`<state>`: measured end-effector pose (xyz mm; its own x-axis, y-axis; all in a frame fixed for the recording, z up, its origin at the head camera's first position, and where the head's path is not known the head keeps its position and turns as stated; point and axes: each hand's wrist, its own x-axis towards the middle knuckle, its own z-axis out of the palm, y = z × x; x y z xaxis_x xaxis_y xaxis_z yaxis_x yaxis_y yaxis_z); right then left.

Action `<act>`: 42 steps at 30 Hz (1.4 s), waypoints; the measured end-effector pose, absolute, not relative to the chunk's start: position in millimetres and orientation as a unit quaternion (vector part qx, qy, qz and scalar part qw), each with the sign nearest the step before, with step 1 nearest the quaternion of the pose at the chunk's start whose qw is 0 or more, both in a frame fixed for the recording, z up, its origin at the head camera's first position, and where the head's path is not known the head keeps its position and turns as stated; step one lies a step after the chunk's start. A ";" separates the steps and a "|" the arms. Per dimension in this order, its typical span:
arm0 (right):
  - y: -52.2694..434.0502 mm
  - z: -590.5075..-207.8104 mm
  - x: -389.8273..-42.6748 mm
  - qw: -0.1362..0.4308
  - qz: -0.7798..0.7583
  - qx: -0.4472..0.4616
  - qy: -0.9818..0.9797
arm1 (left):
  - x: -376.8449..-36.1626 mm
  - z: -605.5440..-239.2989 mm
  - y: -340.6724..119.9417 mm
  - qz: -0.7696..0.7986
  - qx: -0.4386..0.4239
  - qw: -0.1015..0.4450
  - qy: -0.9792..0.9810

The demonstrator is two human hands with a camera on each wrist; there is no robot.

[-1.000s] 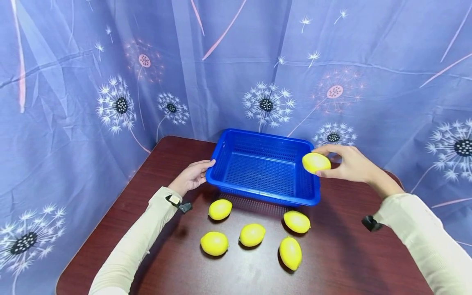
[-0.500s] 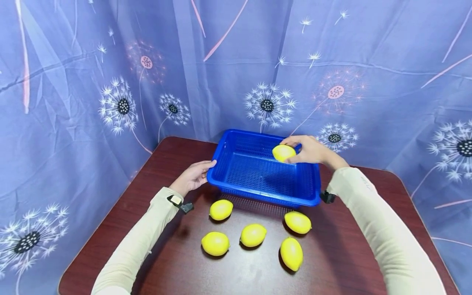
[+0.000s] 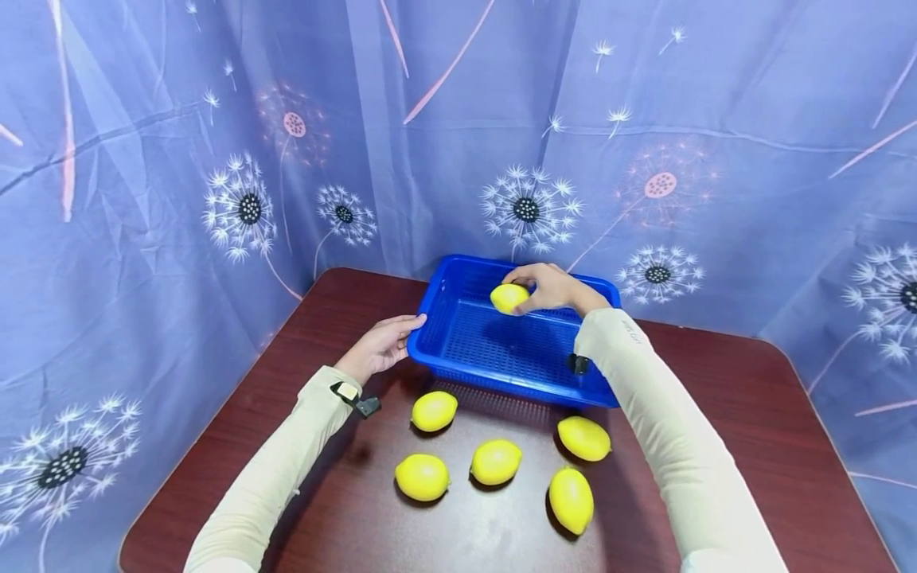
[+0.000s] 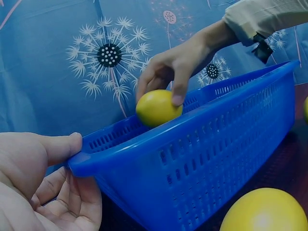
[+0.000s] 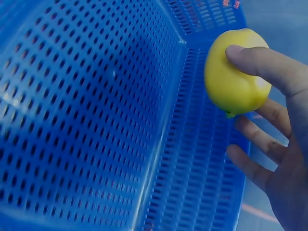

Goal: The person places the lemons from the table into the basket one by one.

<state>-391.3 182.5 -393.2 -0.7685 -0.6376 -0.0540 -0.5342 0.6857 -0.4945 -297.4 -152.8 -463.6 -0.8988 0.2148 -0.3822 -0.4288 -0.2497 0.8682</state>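
My right hand (image 3: 550, 288) holds a yellow lemon (image 3: 509, 299) over the back part of a blue plastic basket (image 3: 516, 388). In the right wrist view the thumb lies across the lemon (image 5: 236, 79), with fingers behind it. The basket's floor (image 5: 72, 110) shows bare perforated plastic. At the basket's left end my left hand (image 3: 380, 347) grips the rim, thumb on top and fingers underneath, as the left wrist view shows on the rim (image 4: 144, 139).
Several lemons lie on the dark red-brown table (image 3: 344, 509) in front of the basket, among them one lemon (image 3: 434, 411) near its left front corner and another lemon (image 3: 583, 438) by its right front. A patterned blue curtain (image 3: 444, 159) hangs close behind the table.
My right hand has carried the lemon leftward from the basket's right rim to above its interior. The left hand stays on the rim, and the loose lemons lie where they were.
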 end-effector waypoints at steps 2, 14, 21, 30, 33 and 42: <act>176.6 -396.6 -394.3 0.115 -0.231 -0.314 0.914 | -297.3 -463.3 -151.9 0.786 -0.090 0.205 0.576; 154.1 -429.1 -399.3 0.142 -0.224 -0.273 0.925 | -296.9 -466.2 -148.3 0.786 -0.092 0.207 0.575; 149.5 -441.1 -399.2 0.146 -0.205 -0.268 0.930 | -296.3 -468.8 -147.6 0.790 -0.087 0.210 0.569; 149.3 -435.6 -397.9 0.147 -0.202 -0.247 0.936 | -298.3 -470.2 -146.2 0.792 -0.082 0.212 0.566; 151.9 -430.4 -398.2 0.142 -0.204 -0.248 0.936 | -298.8 -470.5 -147.3 0.792 -0.081 0.212 0.566; 164.5 -390.6 -386.6 0.094 -0.198 -0.297 0.929 | -296.8 -466.4 -154.0 0.794 -0.085 0.204 0.567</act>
<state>-386.6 164.5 -390.6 -0.8055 -0.5898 -0.0575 -0.5152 0.7450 -0.4238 -296.8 -154.0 -466.4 -0.9023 0.2279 -0.3659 -0.4201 -0.2743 0.8650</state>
